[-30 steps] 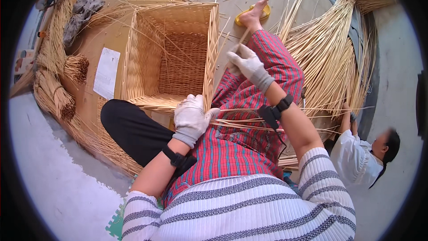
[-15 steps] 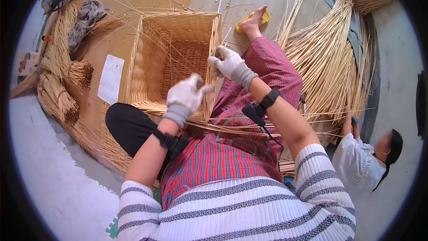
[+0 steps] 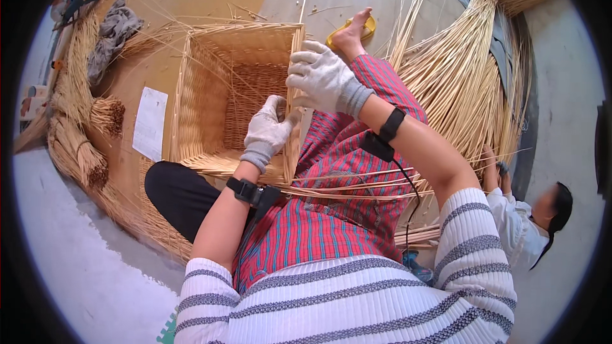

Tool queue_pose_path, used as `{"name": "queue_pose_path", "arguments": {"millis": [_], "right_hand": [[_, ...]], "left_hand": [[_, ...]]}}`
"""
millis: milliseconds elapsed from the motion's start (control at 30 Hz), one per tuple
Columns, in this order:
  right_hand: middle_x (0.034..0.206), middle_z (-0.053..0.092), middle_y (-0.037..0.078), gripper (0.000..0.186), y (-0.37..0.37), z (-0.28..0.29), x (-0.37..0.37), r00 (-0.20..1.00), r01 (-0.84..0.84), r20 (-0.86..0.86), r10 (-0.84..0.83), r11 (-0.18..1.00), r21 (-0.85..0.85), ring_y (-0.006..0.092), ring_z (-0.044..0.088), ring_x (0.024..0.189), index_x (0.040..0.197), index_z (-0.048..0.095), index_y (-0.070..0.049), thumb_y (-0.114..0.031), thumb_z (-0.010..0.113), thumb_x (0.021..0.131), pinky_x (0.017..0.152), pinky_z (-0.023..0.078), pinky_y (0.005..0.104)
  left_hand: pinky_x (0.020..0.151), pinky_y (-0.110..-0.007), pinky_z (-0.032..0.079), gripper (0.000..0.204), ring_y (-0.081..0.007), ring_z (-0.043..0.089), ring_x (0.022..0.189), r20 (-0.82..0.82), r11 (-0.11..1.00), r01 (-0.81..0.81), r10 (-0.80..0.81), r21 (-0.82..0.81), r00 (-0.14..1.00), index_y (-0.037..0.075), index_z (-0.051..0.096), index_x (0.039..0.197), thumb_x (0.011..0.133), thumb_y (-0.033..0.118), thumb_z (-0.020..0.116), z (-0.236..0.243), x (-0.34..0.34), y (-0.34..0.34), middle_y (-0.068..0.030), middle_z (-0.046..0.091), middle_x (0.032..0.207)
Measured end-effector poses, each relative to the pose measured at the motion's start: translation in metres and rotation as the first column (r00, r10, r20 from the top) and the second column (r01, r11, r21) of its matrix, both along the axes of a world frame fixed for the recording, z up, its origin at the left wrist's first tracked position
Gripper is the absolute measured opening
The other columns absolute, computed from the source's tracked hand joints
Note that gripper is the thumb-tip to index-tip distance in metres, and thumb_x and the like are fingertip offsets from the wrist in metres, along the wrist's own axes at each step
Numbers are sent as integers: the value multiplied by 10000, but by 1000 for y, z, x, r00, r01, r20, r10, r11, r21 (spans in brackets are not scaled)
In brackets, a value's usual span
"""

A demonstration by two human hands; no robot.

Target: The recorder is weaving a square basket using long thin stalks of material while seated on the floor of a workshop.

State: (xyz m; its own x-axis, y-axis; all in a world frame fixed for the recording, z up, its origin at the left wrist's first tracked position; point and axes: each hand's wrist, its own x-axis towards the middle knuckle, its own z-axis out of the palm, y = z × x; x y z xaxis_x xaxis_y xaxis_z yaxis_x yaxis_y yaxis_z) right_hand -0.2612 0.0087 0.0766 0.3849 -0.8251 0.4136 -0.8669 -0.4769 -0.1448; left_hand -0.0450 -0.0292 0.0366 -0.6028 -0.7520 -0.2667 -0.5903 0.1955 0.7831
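A square, open-topped wicker basket, pale on its walls and browner at the bottom, lies tipped in front of me so that I look into it. My left hand, in a whitish knit glove, pinches the basket's right side, with fingers inside the wall and the thumb at the rim. Farther up the same side, my right hand, gloved too, curls its fingers over the rim from outside. Its thumb is hidden. Several long wicker rods run across my lap below the basket's near corner.
A large fan of loose rods spreads at the right, and a person in white reaches toward it. Tied bundles and a grey cloth lie at the left. A paper sheet rests beside the basket.
My right hand has come nearer and moved from a pinch at the rim to fingers curled over it. The left hand, blurred before, now grips the rim. The basket has shifted slightly left in view.
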Motion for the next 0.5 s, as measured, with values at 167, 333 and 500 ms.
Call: {"name": "queue_pose_path", "arguments": {"millis": [167, 333, 500], "right_hand": [[883, 692, 69, 332, 11, 8, 15, 990, 114, -94, -101, 982, 153, 266, 645, 948, 809, 655, -103, -413, 745, 731, 950, 467, 451], [814, 667, 99, 286, 37, 0, 5, 924, 342, 76, -375, 897, 279, 304, 662, 816, 838, 643, -102, -385, 689, 827, 737, 519, 453], [800, 661, 108, 230, 41, -21, 18, 844, 498, 141, -518, 853, 153, 311, 679, 758, 841, 624, -108, -333, 672, 830, 635, 533, 447]], "left_hand": [[685, -317, 483, 373, -133, 506, 700, 102, 999, -13, 9, 38, 995, 63, 603, 1097, 893, 337, 752, 10, -4, 3, -20, 556, 769], [692, -304, 480, 308, -118, 501, 710, 35, 998, -24, 23, 52, 999, 49, 598, 1085, 914, 277, 714, 9, -5, 4, -27, 551, 777], [746, -395, 525, 364, -262, 645, 755, 92, 999, 23, -20, -25, 996, 79, 571, 1162, 909, 304, 706, 10, -5, 4, -112, 645, 829]]}}
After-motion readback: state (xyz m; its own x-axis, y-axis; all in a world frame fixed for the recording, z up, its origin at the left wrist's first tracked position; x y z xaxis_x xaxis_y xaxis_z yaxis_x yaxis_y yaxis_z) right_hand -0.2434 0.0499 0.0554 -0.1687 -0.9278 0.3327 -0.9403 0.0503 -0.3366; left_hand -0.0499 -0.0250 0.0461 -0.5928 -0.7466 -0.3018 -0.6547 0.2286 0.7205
